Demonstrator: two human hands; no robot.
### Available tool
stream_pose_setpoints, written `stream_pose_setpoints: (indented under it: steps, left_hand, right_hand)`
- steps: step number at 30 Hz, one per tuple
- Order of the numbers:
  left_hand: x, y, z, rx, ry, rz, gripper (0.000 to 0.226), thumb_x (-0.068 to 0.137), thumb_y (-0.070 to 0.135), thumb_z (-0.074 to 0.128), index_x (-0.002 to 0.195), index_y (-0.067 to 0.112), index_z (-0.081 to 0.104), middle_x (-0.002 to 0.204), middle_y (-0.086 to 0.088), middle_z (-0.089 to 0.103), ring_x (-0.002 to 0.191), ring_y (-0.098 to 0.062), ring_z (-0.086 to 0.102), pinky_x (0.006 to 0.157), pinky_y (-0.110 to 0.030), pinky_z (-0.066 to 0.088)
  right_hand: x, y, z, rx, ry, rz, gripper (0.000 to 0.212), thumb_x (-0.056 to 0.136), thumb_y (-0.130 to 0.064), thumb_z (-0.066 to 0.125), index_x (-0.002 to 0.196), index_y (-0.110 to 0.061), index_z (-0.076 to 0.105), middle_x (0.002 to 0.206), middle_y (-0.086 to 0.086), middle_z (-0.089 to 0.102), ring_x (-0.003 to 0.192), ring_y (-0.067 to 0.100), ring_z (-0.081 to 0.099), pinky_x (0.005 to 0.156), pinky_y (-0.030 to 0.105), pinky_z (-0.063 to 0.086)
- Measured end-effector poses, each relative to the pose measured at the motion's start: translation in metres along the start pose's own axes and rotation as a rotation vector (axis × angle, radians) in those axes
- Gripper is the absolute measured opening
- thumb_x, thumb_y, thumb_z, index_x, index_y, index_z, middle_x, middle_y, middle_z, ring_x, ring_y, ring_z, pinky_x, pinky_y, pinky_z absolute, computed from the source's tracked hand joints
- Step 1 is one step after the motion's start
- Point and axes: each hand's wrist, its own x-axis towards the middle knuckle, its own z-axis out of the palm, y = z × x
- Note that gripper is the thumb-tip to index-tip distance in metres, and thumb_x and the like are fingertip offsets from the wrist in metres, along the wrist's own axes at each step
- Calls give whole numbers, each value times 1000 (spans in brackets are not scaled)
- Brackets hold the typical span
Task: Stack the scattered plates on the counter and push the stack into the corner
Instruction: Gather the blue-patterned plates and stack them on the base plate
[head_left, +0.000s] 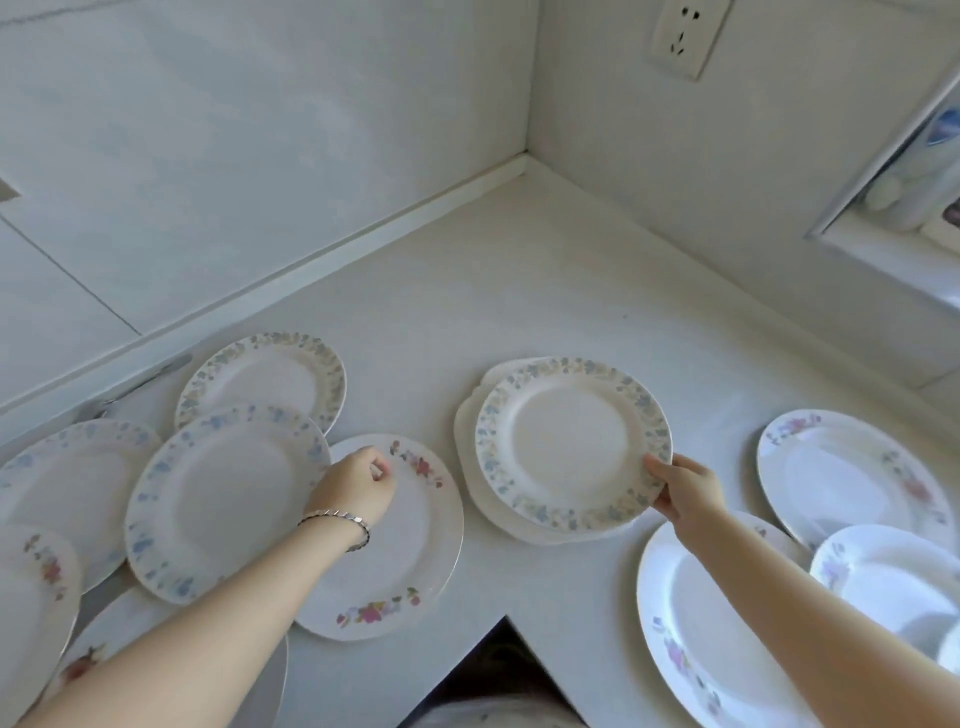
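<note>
Near the middle of the pale, matte L-shaped counter (519, 291), the right grip (675, 488) pinches the near rim of a blue-rimmed plate (566, 441), thumb on top, and that plate lies on a larger scalloped plate (467, 467) of plain cream white. Left of this pair, well apart from it, the left grip (358, 483) sits with curled fingers over the far side of a pink-flowered plate (415, 551); whether it holds the rim cannot be told. A silver bracelet (337, 522) of small links circles that wrist. A second blue-rimmed plate (218, 499) overlaps the pink-flowered plate's left edge, and it in turn covers part of a third blue-rimmed plate (270, 374) behind it and a faded blue plate (62, 478) to its left. More glossy round plates with pink sprays crowd the near left edge (31, 582). On the right side, three white plates with pink and lilac sprays (852, 473) overlap one another beneath and beside the right forearm. The corner (524, 161), where two smooth white tiled walls meet behind a low raised lip, is far from every plate, with open counter between. A thin metal utensil (140, 384) lies along the lip at the left. A white wall socket (685, 36) is set high on the right wall, and a pale window frame (883, 249) shows beyond it.
</note>
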Motion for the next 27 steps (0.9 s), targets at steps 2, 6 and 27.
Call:
stream_pose_setpoints:
  steps: [2, 6, 27]
  left_hand:
    - [2, 7, 4, 7, -13, -3, 12, 91, 18, 45, 86, 24, 54, 90, 6, 57, 81, -21, 55, 74, -24, 42]
    - [4, 14, 6, 0, -41, -2, 14, 90, 15, 45, 84, 26, 52, 88, 3, 60, 78, -24, 57, 71, -25, 43]
    - [5, -26, 1, -89, -78, -36, 16, 87, 11, 49, 81, 26, 52, 82, -1, 62, 78, -28, 65, 77, -32, 51]
  right_hand:
    - [9, 7, -3, 9, 10, 24, 22, 90, 0, 53, 111, 7, 58, 73, 10, 57, 64, 20, 56, 39, 14, 52]
    - [24, 20, -4, 32, 3, 68, 14, 90, -2, 54, 103, 1, 59, 74, 9, 58, 65, 19, 56, 40, 14, 52]
    - [33, 26, 10, -783, 197, -155, 51, 83, -27, 65, 125, -2, 50, 112, 20, 64, 101, 33, 61, 82, 37, 49]
